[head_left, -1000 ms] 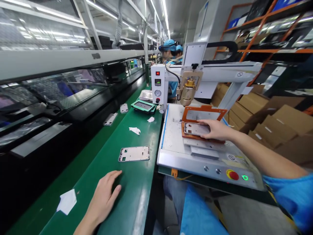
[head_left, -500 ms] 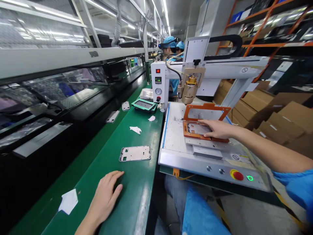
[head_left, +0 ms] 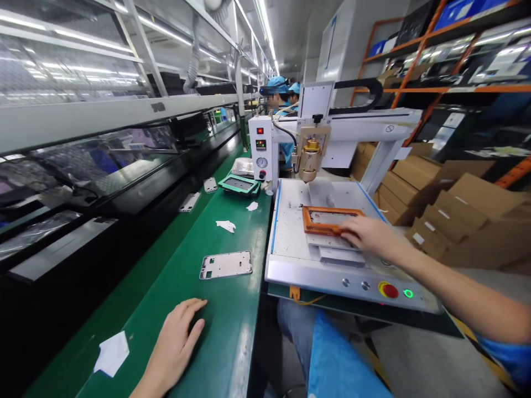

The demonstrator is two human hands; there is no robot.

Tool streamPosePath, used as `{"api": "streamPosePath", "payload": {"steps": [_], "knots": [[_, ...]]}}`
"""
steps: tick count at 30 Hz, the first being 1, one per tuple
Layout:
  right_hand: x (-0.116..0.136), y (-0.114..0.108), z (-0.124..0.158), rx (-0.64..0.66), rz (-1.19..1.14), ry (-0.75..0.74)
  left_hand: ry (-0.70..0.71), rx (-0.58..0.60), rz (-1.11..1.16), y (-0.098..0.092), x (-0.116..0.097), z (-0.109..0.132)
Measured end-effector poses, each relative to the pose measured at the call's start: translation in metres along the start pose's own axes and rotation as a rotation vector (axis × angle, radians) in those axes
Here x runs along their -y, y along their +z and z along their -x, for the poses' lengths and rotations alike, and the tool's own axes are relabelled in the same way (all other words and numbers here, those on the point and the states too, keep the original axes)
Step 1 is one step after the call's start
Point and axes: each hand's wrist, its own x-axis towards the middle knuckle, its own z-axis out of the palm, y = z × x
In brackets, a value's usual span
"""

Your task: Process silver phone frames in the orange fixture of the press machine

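My right hand (head_left: 367, 233) lies on the near right corner of an orange jig (head_left: 329, 219) whose lid is folded down flat, on the white machine bed (head_left: 290, 232); its fingers are stretched over the jig. The dispensing head (head_left: 309, 157) hangs just behind the jig. My left hand (head_left: 176, 342) rests flat and open on the green conveyor belt (head_left: 232, 326), holding nothing. A metal phone frame (head_left: 226, 265) lies on the belt a little ahead of that hand.
A red stop button (head_left: 390, 290) and a green lit button (head_left: 409, 293) sit on the machine's front. Scraps of white paper (head_left: 111, 352), more frames (head_left: 188, 202) and a green tray (head_left: 239, 184) lie on the belt. Cardboard boxes (head_left: 456, 215) stand at right. Blue-capped co-workers (head_left: 277, 91) work beyond.
The orange lid, which stood open, has been folded down over the frame in the jig. My right hand slid to the jig's near right corner. The left hand stayed put.
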Motion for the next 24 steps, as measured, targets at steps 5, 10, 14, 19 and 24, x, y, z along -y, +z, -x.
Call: {"api": "streamPosePath", "payload": {"steps": [5, 10, 14, 19, 24], "knots": [[0.006, 0.005, 0.119, -0.036, -0.106, 0.458, 0.049, -0.008, -0.061, 0.0, 0.003, 0.001], [0.012, 0.011, 0.19, 0.266, -0.293, 0.866, 0.058, 0.024, -0.126, 0.001, 0.009, -0.003], [0.006, 0.018, 0.195, 0.295, -0.391, 0.892, 0.009, 0.052, -0.122, 0.001, 0.012, -0.002], [-0.008, 0.016, 0.19, 0.323, -0.402, 0.87, -0.028, 0.054, -0.092, 0.001, 0.011, 0.0], [-0.015, 0.017, 0.189, 0.337, -0.46, 0.867, -0.065, 0.071, -0.08, 0.002, 0.011, 0.0]]}}
